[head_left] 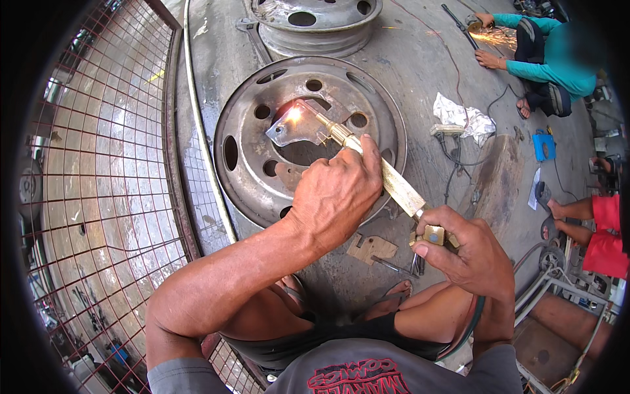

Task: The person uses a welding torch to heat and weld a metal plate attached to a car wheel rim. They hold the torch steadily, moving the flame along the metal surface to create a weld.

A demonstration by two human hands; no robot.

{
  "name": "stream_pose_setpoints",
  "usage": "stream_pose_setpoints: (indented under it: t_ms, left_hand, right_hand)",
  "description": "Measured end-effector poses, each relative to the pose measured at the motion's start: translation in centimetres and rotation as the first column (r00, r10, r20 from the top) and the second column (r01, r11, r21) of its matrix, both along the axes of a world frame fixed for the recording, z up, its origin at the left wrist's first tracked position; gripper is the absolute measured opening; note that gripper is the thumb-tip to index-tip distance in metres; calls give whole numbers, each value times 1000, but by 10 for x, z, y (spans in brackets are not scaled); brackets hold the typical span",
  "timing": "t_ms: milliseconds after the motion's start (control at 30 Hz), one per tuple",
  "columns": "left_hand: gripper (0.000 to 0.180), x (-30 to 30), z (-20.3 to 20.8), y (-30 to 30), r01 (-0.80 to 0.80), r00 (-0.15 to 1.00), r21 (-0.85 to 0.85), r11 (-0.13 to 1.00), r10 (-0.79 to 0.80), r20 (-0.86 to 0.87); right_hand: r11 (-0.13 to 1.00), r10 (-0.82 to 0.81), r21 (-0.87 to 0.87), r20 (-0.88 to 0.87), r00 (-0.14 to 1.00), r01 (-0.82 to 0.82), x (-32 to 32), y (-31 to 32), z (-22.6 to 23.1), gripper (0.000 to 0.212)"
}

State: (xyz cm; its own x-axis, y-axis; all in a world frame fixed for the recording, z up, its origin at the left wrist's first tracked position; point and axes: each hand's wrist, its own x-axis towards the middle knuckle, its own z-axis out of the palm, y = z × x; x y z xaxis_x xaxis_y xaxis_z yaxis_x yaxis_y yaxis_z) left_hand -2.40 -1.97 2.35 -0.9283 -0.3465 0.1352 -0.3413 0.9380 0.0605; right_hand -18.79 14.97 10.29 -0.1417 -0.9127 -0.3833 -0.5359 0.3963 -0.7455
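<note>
A brass gas torch point(401, 186) slants across the middle, its tip pointing up and left. My left hand point(338, 190) is closed round its front part, just behind the nozzle. At the rear, my right hand point(471, 253) grips the valve body, with thumb and fingers about the brass knobs. Under the tip, a bright orange-white glow lights a flat, cut-out metal plate point(289, 133). That plate lies over the centre opening of a steel wheel rim point(230, 187) on the floor. A small brownish metal piece point(287, 176) rests on the rim beside my left hand.
Another wheel rim point(315, 43) and an adjustable wrench point(254, 36) lie beyond. A red mesh fence point(111, 171) runs along the left. At right are a white cloth point(462, 118), cables, a metal cart point(558, 289), and a person in teal point(551, 69) with a sparking grinder.
</note>
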Motion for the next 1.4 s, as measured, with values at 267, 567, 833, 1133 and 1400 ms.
stream_pose_setpoints:
  t_ms: [267, 567, 833, 1133, 1400]
  left_hand:
    - [57, 0, 0, 0, -3, 1000, 25, 1000, 2, 10]
    - [58, -1, -1, 0, 7, 1000, 32, 999, -7, 10]
    - [59, -2, -2, 1, 5, 1000, 23, 1000, -5, -4]
    - [59, -1, 1, 2, 6, 1000, 21, 1000, -6, 9]
    - [58, -1, 1, 2, 4, 1000, 28, 1000, -4, 13]
  right_hand:
    - [999, 23, -42, -7, 1000, -23, -1, 1, -5, 28]
    - [998, 32, -45, -10, 999, -32, -2, 3, -6, 29]
    - [996, 35, -80, -16, 999, -36, -3, 5, -9, 26]
    - [995, 36, -87, -22, 999, -38, -3, 5, -9, 26]
    - [996, 46, -75, -32, 998, -48, -4, 5, -8, 27]
